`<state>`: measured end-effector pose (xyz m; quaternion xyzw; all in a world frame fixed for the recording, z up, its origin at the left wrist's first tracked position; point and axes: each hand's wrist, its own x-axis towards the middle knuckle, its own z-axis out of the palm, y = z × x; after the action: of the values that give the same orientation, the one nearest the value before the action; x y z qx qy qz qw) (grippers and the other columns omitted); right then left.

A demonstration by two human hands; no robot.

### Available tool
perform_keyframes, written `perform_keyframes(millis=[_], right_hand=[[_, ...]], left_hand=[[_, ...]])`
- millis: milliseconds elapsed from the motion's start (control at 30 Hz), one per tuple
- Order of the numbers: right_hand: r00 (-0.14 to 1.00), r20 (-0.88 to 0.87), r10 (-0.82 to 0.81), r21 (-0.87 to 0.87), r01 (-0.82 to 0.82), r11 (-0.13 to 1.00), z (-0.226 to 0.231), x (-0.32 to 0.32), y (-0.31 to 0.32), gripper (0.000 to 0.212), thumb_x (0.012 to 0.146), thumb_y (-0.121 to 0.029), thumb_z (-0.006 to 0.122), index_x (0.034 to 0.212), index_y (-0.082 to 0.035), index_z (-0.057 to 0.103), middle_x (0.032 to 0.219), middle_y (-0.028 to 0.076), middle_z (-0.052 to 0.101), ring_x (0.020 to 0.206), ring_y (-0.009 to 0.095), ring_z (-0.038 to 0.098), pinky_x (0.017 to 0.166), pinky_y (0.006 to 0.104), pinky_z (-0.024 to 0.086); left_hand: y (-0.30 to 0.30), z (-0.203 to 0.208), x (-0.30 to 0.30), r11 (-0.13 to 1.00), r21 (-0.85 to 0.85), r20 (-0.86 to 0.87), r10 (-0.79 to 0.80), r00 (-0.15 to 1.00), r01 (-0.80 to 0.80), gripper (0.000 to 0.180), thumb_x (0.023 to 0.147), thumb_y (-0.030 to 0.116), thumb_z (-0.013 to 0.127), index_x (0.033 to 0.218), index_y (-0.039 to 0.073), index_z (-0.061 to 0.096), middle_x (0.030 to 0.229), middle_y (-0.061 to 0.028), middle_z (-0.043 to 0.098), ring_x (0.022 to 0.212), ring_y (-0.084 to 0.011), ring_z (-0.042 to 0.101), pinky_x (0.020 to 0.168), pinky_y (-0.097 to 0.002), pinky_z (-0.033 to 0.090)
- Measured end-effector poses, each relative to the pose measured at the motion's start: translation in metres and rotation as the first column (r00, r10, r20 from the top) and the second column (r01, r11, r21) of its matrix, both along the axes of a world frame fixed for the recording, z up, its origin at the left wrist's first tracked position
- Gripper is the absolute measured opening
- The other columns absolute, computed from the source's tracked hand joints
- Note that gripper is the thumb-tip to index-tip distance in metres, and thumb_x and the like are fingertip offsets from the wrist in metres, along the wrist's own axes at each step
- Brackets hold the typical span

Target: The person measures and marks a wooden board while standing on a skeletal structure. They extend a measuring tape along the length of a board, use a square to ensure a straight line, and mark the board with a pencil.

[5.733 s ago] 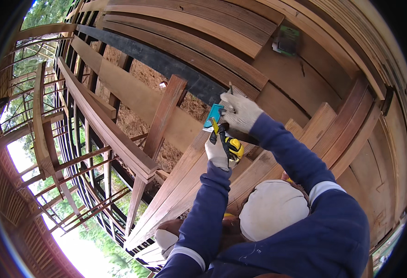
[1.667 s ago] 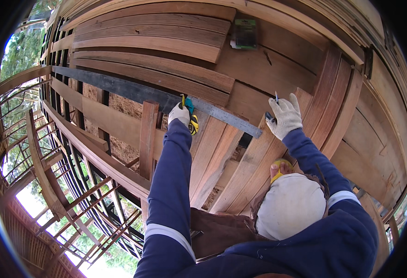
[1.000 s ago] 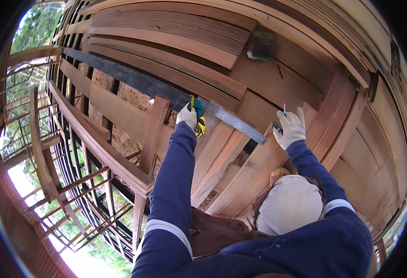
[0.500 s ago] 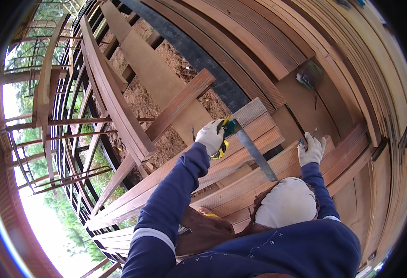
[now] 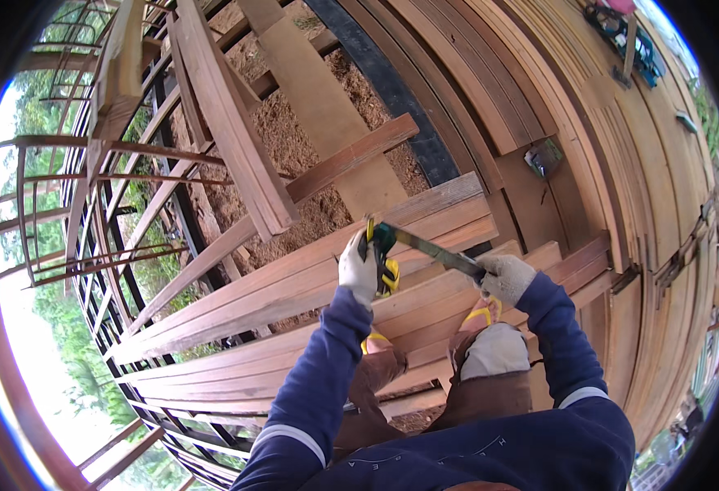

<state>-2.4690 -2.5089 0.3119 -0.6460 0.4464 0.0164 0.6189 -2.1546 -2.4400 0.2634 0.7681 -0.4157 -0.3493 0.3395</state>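
In my gloved left hand (image 5: 358,266) is what looks like a handsaw (image 5: 429,247), its handle yellow and black with dark green next to the blade. The narrow blade points right and slightly toward me, above the reddish-brown boards (image 5: 425,221). My gloved right hand (image 5: 507,279) closes round the far end of the blade, covering its tip. Something small and dark shows at the right fingertips, too unclear to name. Both hands are held over the boards in front of my feet.
My sandalled feet (image 5: 482,313) stand on boards over an open frame. A loose plank (image 5: 351,159) crosses a brown strip above the soil. Long boards are stacked to the right, with a small clear packet (image 5: 543,157) among them. A blue-green tool (image 5: 639,49) lies far right.
My right hand has moved left from the boards to the blade's end. The blade has swung up to lie more level. The view has shifted, and my feet now show.
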Motion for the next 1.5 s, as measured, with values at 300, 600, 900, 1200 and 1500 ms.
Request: perform_keyframes(millis=[300,600,900,1200,1500], right_hand=[[0.88,-0.166,0.446,-0.542,-0.459,0.704,0.247,0.024,0.079,0.015,0.081,-0.017,0.059,0.088,-0.006,0.067,0.076,0.015,0.065,0.07,0.031,0.065,0.062,0.0392,0.052],[0.263,-0.217,0.94,-0.573,-0.814,0.095,0.51,0.175,0.136,0.013,0.078,-0.018,0.057,0.089,-0.014,0.064,0.087,0.007,0.065,0.079,0.026,0.068,0.066,0.0416,0.053],[-0.108,0.015,0.994,-0.606,-0.792,-0.077,0.649,0.316,0.187,0.012,0.079,-0.023,0.06,0.086,-0.015,0.065,0.087,0.01,0.064,0.082,0.034,0.065,0.07,0.0451,0.052],[-0.058,-0.436,0.898,-0.732,-0.558,-0.392,0.692,0.336,0.236,0.013,0.073,-0.018,0.062,0.083,-0.014,0.071,0.079,0.009,0.068,0.075,0.03,0.068,0.065,0.0429,0.053],[-0.402,0.083,0.912,-0.831,-0.533,-0.159,0.705,0.296,0.213,0.012,0.075,-0.015,0.06,0.086,-0.013,0.063,0.08,0.008,0.062,0.075,0.032,0.064,0.064,0.0417,0.051]], left_hand=[[0.2,0.212,0.05,0.884,0.303,-0.519,0.466,0.716,-0.356,0.027,0.093,0.0,0.05,0.118,0.001,0.06,0.096,-0.0055,0.067,0.079,-0.0095,0.059,0.071,-0.0245,0.049],[0.229,0.44,0.169,0.827,0.545,-0.044,-0.139,0.989,0.141,0.025,0.095,0.023,0.051,0.108,0.01,0.067,0.072,-0.0089,0.067,0.064,-0.0161,0.064,0.059,-0.0327,0.05],[0.305,0.424,0.133,0.893,0.297,-0.097,-0.325,0.941,0.339,0.031,0.092,0.035,0.055,0.112,0.015,0.067,0.084,-0.0127,0.07,0.077,-0.0222,0.069,0.071,-0.0377,0.052],[0.316,0.436,0.168,0.938,-0.048,0.159,-0.332,0.93,0.343,0.031,0.091,0.035,0.056,0.111,0.014,0.067,0.086,-0.0131,0.07,0.078,-0.0252,0.069,0.072,-0.0379,0.052],[0.295,0.552,0.116,0.981,0.183,-0.046,-0.062,0.997,0.07,0.026,0.092,0.029,0.055,0.102,0.011,0.07,0.071,-0.0036,0.067,0.06,-0.0144,0.062,0.057,-0.0311,0.049]])
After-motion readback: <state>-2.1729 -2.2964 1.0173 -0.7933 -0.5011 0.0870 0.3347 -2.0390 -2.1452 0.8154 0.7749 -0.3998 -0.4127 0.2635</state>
